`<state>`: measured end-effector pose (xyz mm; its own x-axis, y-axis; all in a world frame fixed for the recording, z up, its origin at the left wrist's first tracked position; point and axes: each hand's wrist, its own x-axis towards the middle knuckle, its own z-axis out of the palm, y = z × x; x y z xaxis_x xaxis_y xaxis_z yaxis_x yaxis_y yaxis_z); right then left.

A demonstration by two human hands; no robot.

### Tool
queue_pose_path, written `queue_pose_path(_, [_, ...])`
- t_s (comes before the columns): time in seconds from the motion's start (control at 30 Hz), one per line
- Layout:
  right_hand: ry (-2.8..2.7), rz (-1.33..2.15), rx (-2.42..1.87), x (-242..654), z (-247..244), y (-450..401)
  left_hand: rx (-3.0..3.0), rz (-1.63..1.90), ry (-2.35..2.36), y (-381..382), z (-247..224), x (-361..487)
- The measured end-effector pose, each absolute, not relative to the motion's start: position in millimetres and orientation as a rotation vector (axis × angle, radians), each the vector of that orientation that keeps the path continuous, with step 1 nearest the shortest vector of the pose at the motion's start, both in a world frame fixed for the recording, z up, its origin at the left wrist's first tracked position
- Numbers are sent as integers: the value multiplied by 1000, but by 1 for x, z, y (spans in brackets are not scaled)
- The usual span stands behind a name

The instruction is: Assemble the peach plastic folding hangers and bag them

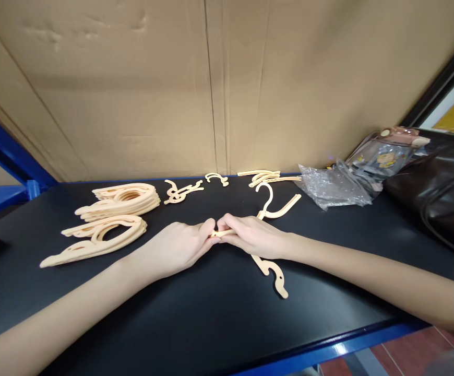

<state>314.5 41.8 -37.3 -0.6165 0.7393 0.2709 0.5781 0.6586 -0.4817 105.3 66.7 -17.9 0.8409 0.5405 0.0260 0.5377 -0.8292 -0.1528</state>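
Note:
My left hand [182, 245] and my right hand [250, 236] meet over the middle of the table, fingertips pinched on a small cream plastic hanger piece [224, 233]. Most of that piece is hidden by my fingers. Under and around my right hand lie more cream hanger parts: a hook [266, 196] with a curved arm [285, 208] beyond it, and a notched arm [276, 277] on the near side. Whether these join the piece in my fingers cannot be made out.
Folded cream hangers [121, 237] are stacked at the left. Along the back lie loose hanger parts [178, 194], a small hook [217, 178] and several straight arms [268, 177]. Clear plastic bags [329, 185] and a dark leather bag [434, 183] stand right. Cardboard [141, 89] walls the back.

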Motion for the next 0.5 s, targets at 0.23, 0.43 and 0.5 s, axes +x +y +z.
queue_pose_path(0.23, [-2449,520,-1076,314,-34,40,-2819,-16,-787,64,-18,106])
queue_pose_path(0.43, [-2417,561,-1051,314,-33,38,-2808,-58,-752,62,-17,106])
queue_pose_path(0.5, [-2411,571,-1045,314,-33,39,-2820,-53,-752,62,-17,106])
